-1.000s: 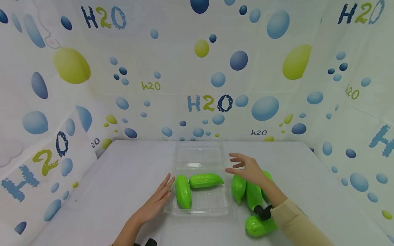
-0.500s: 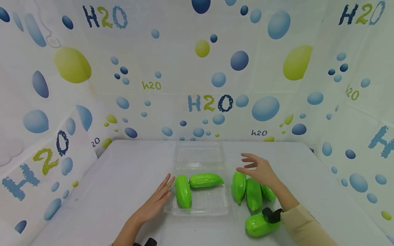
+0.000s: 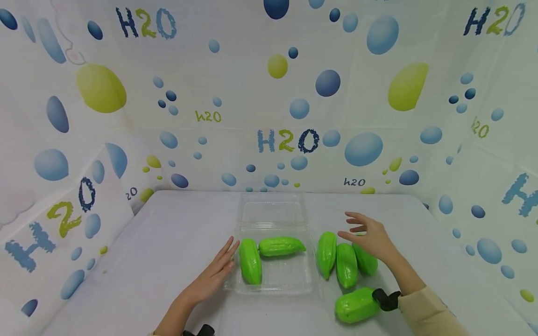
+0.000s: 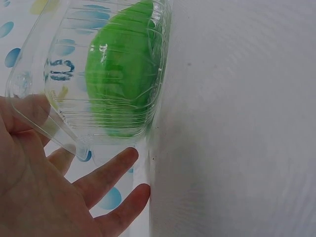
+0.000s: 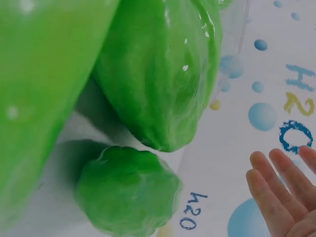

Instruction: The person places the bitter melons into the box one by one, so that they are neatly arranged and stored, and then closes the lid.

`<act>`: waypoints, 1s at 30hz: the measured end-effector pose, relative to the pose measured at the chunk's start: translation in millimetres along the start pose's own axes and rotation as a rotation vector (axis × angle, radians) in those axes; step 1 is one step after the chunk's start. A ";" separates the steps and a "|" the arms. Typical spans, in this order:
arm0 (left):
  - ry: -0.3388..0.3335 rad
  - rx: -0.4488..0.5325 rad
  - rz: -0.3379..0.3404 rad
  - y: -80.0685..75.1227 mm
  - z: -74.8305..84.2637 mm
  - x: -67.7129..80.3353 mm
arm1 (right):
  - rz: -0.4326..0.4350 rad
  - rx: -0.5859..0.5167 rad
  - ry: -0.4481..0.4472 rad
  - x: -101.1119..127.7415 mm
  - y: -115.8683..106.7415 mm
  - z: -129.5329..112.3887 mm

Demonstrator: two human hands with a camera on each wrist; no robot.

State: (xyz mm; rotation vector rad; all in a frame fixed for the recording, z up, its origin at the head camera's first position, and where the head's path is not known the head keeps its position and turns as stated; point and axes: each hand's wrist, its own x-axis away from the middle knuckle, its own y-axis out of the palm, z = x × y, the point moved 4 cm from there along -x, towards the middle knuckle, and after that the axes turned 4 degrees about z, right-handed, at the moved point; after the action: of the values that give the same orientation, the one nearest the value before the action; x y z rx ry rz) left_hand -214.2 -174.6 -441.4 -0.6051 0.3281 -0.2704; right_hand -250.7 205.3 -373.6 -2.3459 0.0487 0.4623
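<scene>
Beneath left hand (image 3: 212,275) and right hand (image 3: 371,238), a plain white desk (image 3: 168,242), reaching well beyond both to a back edge. Behind that edge, far past the fingertips, a white backdrop (image 3: 235,84) printed with blue and yellow-green bubbles. Straight ahead between the hands, a large "H2O" print (image 3: 287,141) in blue and green. Out to the left of the left hand, a slanted panel (image 3: 63,219) in the same pattern. To the right of the right hand, a side wall (image 3: 496,154), likewise printed.

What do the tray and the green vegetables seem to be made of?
Tray: thin clear plastic, glossy; the table shows through it and its wall is ribbed. Green vegetables: probably plastic replicas or film-wrapped; uniform bright green with shiny highlights. Which one, the pictures leave open.
</scene>
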 end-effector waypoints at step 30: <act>-0.010 0.004 0.001 0.5 -0.3 -0.3 | 0.014 0.054 0.081 22.0 -17.8 35.6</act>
State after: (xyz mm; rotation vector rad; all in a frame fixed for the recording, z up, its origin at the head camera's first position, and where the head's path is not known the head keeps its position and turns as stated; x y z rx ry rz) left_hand -214.5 -174.3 -441.8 -0.6023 0.3187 -0.2668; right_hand -238.3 244.5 -393.0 -2.3117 0.1147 0.3685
